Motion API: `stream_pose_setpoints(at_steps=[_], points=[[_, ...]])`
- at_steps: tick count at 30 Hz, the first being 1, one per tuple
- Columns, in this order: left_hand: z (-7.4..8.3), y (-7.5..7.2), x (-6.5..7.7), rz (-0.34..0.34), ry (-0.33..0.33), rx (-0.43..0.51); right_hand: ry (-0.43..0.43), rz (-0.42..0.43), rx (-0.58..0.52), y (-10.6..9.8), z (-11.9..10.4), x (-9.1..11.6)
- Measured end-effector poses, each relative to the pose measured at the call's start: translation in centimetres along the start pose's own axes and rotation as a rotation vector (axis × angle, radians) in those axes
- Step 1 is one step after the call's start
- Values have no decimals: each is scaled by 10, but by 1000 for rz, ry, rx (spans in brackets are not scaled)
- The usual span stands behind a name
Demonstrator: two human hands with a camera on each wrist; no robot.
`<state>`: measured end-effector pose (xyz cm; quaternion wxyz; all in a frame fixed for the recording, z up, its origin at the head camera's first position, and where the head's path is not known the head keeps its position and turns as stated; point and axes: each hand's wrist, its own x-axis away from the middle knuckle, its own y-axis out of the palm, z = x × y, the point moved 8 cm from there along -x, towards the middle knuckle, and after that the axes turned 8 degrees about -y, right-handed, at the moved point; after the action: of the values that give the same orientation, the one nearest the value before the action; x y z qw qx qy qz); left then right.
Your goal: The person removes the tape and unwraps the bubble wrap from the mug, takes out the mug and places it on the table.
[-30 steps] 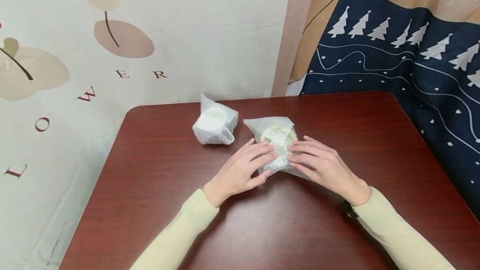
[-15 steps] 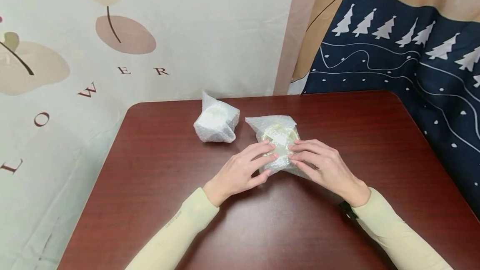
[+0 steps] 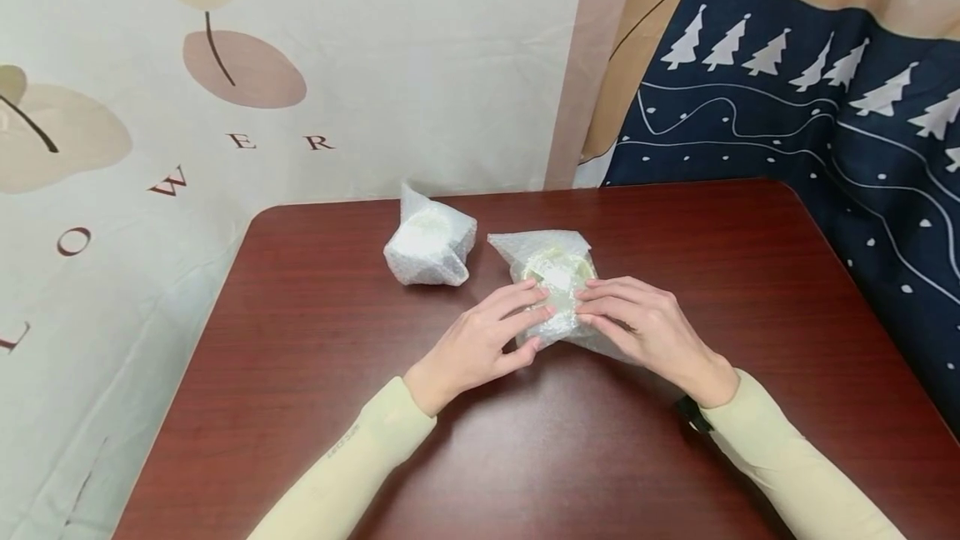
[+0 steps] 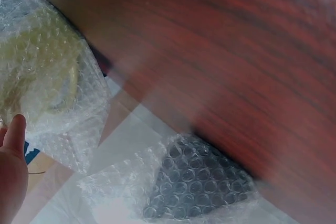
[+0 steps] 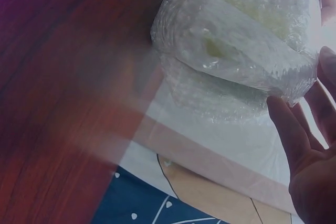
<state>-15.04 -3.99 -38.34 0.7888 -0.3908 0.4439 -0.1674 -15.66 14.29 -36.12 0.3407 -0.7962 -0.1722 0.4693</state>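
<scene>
A bundle of clear bubble wrap (image 3: 557, 265) lies on the table between both hands. Something round and pale yellow-green shows through the plastic, with a loop-like curve visible in the left wrist view. My left hand (image 3: 477, 338) rests its fingertips on the bundle's left side, fingers fairly straight. From the right, my right hand (image 3: 651, 330) touches the wrap with lightly bent fingers. The right wrist view shows a folded flap (image 5: 236, 51) across the bundle, with fingertips at its edge. A loose corner of wrap sticks out beneath the right hand.
A second bubble-wrapped bundle (image 3: 431, 245) sits to the left, near the back edge of the dark red wooden table (image 3: 525, 457). Behind stands a pale printed cloth (image 3: 435, 65). A navy cloth with white trees (image 3: 750, 123) hangs at the right.
The right hand's fingers have shifted very slightly on the wrap. The left hand and both bundles keep their places; the head view moves a little.
</scene>
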Motion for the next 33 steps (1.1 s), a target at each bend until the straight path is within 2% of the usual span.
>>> stream_pose_setpoints(at_steps=[6,20,26,33], points=[[1,0,1,13,-1,-7,-10,37,-13,0,0,1],[2,1,0,19,-9,-8,42,122,-19,-3,3,0],[1,1,0,11,-14,-3,57,126,-23,-4,4,-1],[0,-1,-2,-7,12,-5,69,122,-10,-5,6,-4]])
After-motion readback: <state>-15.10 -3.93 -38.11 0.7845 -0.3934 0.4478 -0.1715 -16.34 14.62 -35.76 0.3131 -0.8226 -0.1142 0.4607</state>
